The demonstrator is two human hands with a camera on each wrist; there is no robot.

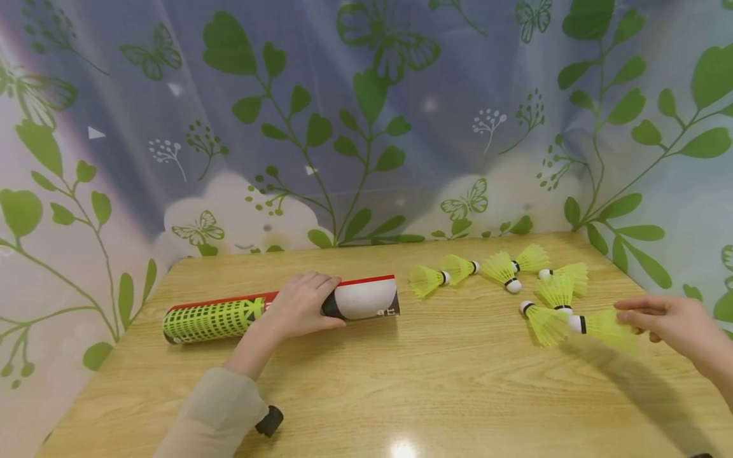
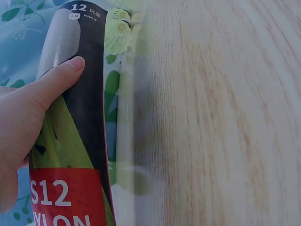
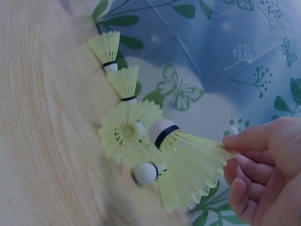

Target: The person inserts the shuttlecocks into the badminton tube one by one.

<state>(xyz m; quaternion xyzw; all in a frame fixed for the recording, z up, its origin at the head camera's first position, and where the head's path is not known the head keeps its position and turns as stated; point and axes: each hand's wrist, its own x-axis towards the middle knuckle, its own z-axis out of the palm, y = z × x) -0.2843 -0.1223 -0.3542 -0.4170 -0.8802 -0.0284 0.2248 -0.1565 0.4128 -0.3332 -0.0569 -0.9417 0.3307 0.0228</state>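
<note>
My left hand (image 1: 299, 306) grips a printed shuttlecock tube (image 1: 214, 321) around its body, fingers over the top and thumb along the near side. The tube lies sideways at the left of the table, its white and black end facing right. In the left wrist view the thumb presses on the tube (image 2: 87, 122) above its red label. My right hand (image 1: 678, 324) pinches a yellow shuttlecock (image 3: 188, 155) by the skirt's edge, between thumb and fingers. Its white cork points left, toward the tube. Behind it, a shuttlecock (image 1: 544, 323) overlaps its cork in the head view.
Several more yellow shuttlecocks lie loosely at the back right, among them one (image 1: 428, 280) nearest the tube and another (image 1: 501, 270) beside it in the group. The wooden table (image 1: 366, 381) backs onto a curtain (image 1: 321, 127) printed with leaves and butterflies.
</note>
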